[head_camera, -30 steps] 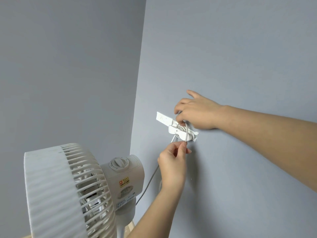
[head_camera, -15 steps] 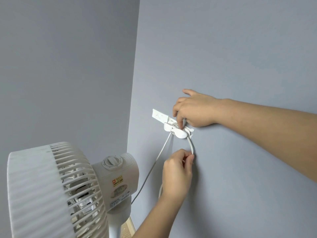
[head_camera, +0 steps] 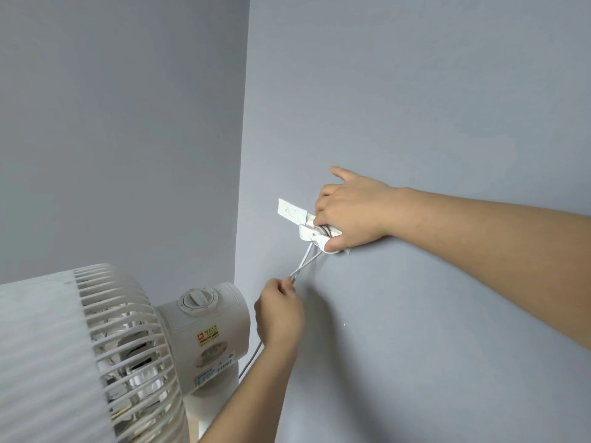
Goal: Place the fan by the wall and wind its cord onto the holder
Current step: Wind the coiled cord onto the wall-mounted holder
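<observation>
A white pedestal fan [head_camera: 121, 346] stands at the lower left, close to the corner of the grey walls. On the right wall sits a white cord holder [head_camera: 311, 233] with turns of cord around it. My right hand [head_camera: 351, 212] presses on the holder, thumb under it and fingers on the wound cord. Two strands of the white cord [head_camera: 305, 262] run down-left from the holder into my left hand [head_camera: 278, 314], which pinches them just below it. More cord hangs behind my left forearm toward the fan's base.
A small white plate [head_camera: 291, 212] is fixed to the wall just left of the holder. The grey wall [head_camera: 415, 91] stretches bare above and right. The fan's motor housing with its dial [head_camera: 196, 298] sits close to my left forearm.
My left hand has dropped down and to the left, pulling the cord taut as two strands from the holder. My right hand's thumb has come under the holder.
</observation>
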`<state>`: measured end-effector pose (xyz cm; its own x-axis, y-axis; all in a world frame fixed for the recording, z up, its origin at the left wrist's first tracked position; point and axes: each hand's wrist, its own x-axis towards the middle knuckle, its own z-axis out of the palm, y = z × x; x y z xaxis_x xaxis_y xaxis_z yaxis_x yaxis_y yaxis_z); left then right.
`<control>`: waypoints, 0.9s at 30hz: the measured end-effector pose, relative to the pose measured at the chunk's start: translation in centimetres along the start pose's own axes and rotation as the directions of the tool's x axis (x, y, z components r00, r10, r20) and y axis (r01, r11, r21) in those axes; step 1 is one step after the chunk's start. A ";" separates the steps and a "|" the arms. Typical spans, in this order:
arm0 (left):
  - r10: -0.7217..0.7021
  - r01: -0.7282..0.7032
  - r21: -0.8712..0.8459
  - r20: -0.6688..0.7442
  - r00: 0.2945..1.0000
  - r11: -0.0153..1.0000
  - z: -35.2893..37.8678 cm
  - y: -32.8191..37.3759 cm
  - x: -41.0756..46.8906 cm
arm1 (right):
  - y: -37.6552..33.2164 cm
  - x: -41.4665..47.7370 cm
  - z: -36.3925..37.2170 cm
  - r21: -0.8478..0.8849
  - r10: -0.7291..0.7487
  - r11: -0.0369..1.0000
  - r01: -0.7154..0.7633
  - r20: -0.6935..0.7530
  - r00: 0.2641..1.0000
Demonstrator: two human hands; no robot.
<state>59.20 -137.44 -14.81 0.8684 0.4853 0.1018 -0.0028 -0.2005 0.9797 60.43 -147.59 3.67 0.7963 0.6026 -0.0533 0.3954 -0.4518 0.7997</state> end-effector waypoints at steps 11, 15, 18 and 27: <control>-0.353 0.388 -0.415 0.164 0.921 0.822 0.3 4.8 5.4 | -0.3 0.5 0.6 0.015 0.021 1.000 -0.021 0.029 0.999; -0.331 0.398 -0.437 0.224 0.917 0.807 0.4 6.5 6.0 | -0.2 0.7 0.7 0.027 0.013 1.000 -0.014 0.026 1.000; -0.285 0.356 -0.473 0.217 0.934 0.806 0.4 7.4 6.4 | -0.2 0.7 0.7 0.027 0.011 1.000 -0.012 0.021 1.000; -0.197 0.278 -0.446 0.220 0.955 0.851 0.6 8.6 6.6 | -0.3 0.6 0.6 0.044 0.009 0.999 -0.010 0.013 1.000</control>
<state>65.25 -136.49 -5.80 0.9394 0.3158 -0.1333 0.0175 0.3443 0.9387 61.05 -147.45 3.04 0.8057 0.5899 -0.0535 0.4072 -0.4859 0.7733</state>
